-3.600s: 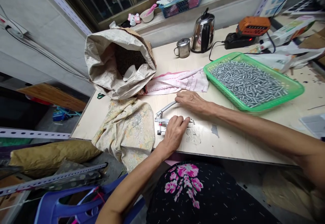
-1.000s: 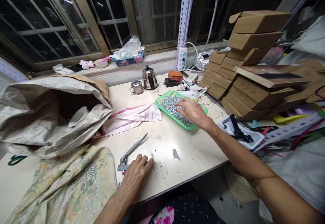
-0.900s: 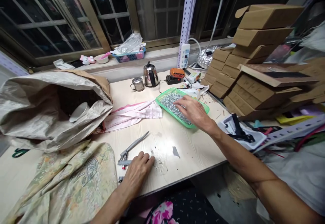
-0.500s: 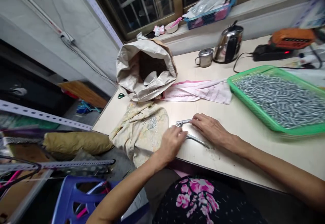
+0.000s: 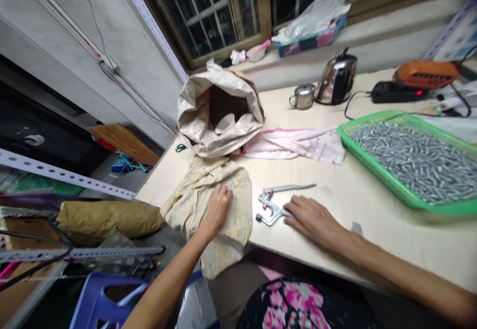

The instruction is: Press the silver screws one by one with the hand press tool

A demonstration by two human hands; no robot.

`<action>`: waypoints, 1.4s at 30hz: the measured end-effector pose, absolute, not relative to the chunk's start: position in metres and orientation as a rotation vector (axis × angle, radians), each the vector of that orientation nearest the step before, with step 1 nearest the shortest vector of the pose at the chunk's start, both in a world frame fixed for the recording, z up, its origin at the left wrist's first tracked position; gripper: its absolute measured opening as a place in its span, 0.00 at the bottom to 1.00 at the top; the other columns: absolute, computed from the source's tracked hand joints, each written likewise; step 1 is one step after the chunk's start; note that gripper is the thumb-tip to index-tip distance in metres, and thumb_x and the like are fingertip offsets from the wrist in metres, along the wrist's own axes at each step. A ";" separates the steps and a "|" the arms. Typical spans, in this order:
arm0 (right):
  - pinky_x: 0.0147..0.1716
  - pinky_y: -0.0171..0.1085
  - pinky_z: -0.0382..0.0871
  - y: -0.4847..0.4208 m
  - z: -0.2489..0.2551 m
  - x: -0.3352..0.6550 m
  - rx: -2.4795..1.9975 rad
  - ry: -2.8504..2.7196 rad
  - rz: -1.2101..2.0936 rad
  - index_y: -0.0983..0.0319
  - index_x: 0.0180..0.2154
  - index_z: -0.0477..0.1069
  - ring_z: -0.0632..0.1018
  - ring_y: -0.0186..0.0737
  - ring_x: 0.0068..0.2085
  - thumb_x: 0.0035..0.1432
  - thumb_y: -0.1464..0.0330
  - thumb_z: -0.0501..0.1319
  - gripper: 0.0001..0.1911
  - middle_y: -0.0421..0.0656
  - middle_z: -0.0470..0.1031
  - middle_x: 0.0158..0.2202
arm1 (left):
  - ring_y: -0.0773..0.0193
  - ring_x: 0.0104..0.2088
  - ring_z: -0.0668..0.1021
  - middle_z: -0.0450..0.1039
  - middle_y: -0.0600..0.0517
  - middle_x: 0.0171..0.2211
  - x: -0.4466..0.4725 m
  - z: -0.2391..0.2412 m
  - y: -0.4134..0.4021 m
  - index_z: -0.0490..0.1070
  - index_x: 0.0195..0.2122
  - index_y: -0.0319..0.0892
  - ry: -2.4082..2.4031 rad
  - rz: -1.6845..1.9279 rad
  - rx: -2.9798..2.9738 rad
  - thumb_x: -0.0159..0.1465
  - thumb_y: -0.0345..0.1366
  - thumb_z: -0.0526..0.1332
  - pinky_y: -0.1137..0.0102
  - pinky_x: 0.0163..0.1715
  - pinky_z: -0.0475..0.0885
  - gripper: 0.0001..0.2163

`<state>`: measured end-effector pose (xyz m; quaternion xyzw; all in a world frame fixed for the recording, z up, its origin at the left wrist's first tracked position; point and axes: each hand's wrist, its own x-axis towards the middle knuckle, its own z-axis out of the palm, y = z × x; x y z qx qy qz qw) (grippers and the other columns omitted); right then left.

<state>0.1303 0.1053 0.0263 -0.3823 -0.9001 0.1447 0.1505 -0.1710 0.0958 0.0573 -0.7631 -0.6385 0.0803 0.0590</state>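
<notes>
A pair of silver snap-fastener pliers [image 5: 274, 214] lies on the table with its handles spread and a small red part in its jaw. My right hand [image 5: 311, 217] is closed round the end of the lower handle, thumb below and fingers above. On the floral cloth [image 5: 234, 232], at the table's left front edge, rests my left hand [image 5: 219, 202], fingers bent together and pointing down. It covers most of the spot with small metal pieces [image 5: 231, 186]; what its fingertips hold is hidden.
A green basket [image 5: 391, 192] full of small metal pins [image 5: 421, 160] stands at right. Behind the cloth sits an open sack [image 5: 194, 125] holding a white cup [image 5: 225, 123]. A pink towel [image 5: 298, 145], steel mug [image 5: 303, 96], kettle [image 5: 335, 78] and orange battery [image 5: 425, 74] are farther back.
My left hand has left the pliers and moved left onto the cloth's metal pieces. The pliers' handles now stand wide apart, and my right hand has shifted from the upper handle to the lower one.
</notes>
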 end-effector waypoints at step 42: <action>0.35 0.42 0.49 0.112 0.014 0.135 -0.907 -2.653 0.084 0.63 0.36 0.71 0.65 0.41 0.34 0.68 0.78 0.42 0.19 0.46 0.72 0.33 | 0.67 0.23 0.72 0.75 0.52 0.22 -0.088 0.058 0.075 0.78 0.28 0.37 -2.931 -1.009 -2.347 0.54 0.44 0.63 0.74 0.23 0.62 0.13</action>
